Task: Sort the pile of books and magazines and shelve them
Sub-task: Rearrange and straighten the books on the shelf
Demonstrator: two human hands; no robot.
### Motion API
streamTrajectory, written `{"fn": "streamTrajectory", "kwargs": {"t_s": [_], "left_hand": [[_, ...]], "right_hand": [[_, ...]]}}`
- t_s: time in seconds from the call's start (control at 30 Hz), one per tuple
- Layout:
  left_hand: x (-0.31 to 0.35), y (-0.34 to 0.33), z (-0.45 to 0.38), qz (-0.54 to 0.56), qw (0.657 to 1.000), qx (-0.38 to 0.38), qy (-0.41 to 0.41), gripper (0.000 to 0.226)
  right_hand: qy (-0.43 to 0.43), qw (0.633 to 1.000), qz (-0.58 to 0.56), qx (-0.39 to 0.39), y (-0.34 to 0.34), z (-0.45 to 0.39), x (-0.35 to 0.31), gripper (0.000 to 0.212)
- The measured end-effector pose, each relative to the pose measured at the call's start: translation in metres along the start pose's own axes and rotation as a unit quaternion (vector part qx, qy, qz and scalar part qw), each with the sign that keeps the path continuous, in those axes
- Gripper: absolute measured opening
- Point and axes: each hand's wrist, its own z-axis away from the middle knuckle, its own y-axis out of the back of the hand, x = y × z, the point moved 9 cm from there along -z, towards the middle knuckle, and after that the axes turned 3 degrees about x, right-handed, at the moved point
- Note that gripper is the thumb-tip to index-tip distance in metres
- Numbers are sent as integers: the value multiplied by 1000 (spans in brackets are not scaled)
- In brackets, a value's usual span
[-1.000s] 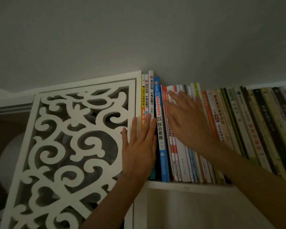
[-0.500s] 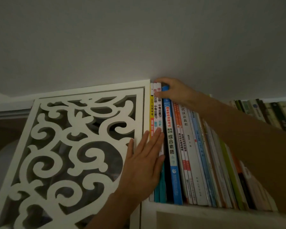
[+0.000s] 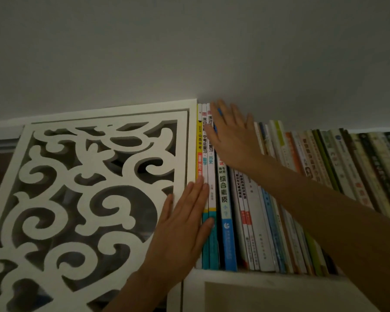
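Dozens of books (image 3: pixel 279 199) stand spine-out on a high white shelf (image 3: pixel 268 274), packed against a fretwork panel (image 3: pixel 83 188), probably so the row stays upright. Both hands lie flat with straight fingers, gripping nothing: the right hand (image 3: pixel 231 137) presses the upper spines, the left hand (image 3: pixel 180 228) steadies the leftmost books low down, seemingly squaring the row. A blue spine (image 3: pixel 226 221) reads 综合素质; the yellow spine (image 3: pixel 199 149) reads 山西中考; a white spine (image 3: pixel 205 145) reads 中考总复习.
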Motion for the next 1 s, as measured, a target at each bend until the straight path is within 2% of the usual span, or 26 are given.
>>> {"fn": "streamTrajectory", "kwargs": {"t_s": [0.17,0.23,0.3,0.37,0.43,0.5,0.57,0.63,0.7,0.8,1.0], "left_hand": [[-2,0,1,-26,999,26,6,56],[1,1,4,-26,998,41,26,55],[7,3,14,-5,996,60,60,56],[19,5,27,18,995,74,70,58],[38,4,38,-9,996,80,37,58],[52,-2,40,-49,996,77,4,60],[53,-7,32,-65,995,68,16,71],[43,-11,25,-45,995,64,56,76],[34,-14,22,-18,995,61,71,68],[34,-16,22,-1,998,53,35,57],[29,-24,20,4,998,55,34,58]], "right_hand": [[-4,998,67,20,8,3,-11,57],[-16,999,24,28,17,14,-11,60],[-53,995,-69,56,34,40,-1,61],[-46,989,-116,81,53,81,11,53],[-23,996,-81,41,60,126,28,53],[-26,999,-2,-44,57,161,51,74],[-38,990,37,-130,40,182,70,97],[-33,982,47,-180,20,190,80,103],[-22,978,64,-195,7,192,83,100],[-27,980,82,-177,-1,191,78,98],[-36,986,68,-151,-11,184,62,97]]}}
